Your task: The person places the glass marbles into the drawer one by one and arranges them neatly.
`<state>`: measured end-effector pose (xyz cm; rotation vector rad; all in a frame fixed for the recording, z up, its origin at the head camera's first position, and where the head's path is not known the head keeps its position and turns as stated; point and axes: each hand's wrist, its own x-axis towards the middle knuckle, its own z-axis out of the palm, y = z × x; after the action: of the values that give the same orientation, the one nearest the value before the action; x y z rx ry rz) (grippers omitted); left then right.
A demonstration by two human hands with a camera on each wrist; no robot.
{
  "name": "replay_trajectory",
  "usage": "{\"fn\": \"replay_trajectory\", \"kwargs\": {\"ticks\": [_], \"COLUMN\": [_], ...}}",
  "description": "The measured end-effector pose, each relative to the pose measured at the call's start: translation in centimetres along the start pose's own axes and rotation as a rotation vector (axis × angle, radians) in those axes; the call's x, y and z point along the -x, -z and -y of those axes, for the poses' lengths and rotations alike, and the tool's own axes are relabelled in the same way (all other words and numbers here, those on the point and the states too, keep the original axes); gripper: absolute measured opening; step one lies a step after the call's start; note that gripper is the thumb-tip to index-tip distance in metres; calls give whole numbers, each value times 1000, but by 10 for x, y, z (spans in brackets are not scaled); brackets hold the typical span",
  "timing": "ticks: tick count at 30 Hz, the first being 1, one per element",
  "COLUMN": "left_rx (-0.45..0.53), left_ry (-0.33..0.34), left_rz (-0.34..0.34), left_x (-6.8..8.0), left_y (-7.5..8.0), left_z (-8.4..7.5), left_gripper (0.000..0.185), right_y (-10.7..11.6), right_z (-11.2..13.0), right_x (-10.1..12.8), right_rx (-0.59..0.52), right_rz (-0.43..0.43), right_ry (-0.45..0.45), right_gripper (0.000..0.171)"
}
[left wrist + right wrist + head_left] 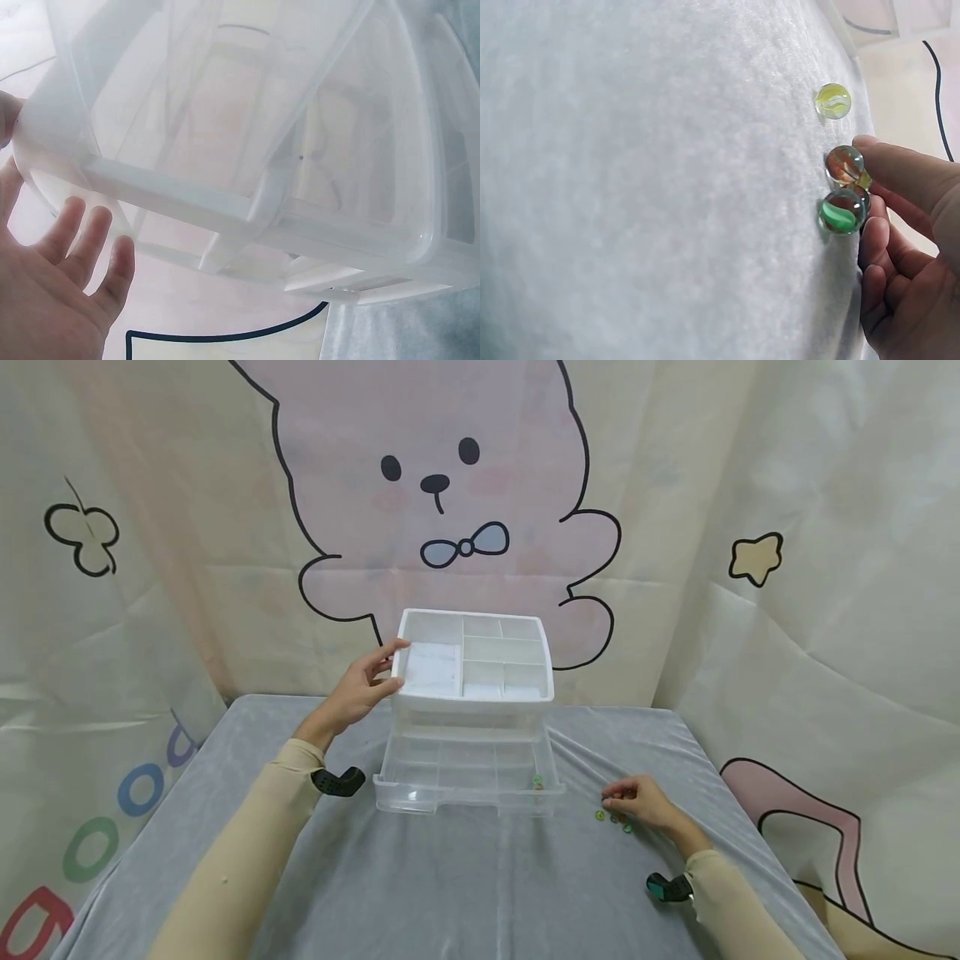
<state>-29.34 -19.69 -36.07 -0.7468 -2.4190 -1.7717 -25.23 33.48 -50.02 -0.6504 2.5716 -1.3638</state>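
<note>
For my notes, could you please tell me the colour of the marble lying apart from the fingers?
Yellow: a clear glass marble with yellow swirl, best seen in right wrist view.

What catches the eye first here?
A clear plastic drawer box stands mid-table on grey cloth, its lowest drawer pulled out; the left hand steadies its top corner. To its right, the right hand fingers glass marbles on the cloth.

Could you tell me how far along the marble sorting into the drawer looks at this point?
Done: the drawer is pulled open and one marble lies inside. In hand: the left hand steadies the organizer while the right hand touches the marbles on the cloth. Left: those loose marbles.
</note>
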Motion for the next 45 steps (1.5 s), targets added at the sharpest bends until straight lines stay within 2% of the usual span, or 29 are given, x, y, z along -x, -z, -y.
{"fn": "replay_trajectory", "kwargs": {"ticks": [12, 18, 25, 31, 37, 45], "left_rx": [17, 21, 28, 18, 17, 17], "left_ry": [2, 3, 3, -6, -7, -4], "left_rz": [0, 0, 3, 2, 7, 11], "left_x": [1, 1, 0, -1, -1, -1], "left_y": [-1, -1, -1, 0, 1, 1], "left_z": [0, -1, 0, 1, -1, 0], "left_gripper": [59, 58, 59, 59, 59, 60], "right_y": [1, 3, 8, 15, 22, 28], "right_z": [-3, 1, 7, 13, 22, 41], "right_x": [0, 1, 2, 0, -3, -6], "right_rx": [14, 4, 4, 70, 113, 114], "right_rz": [-9, -1, 15, -18, -57, -87], "right_ry": [-70, -92, -159, -220, -223, -165], "right_gripper": [20, 22, 26, 27, 30, 30]}}
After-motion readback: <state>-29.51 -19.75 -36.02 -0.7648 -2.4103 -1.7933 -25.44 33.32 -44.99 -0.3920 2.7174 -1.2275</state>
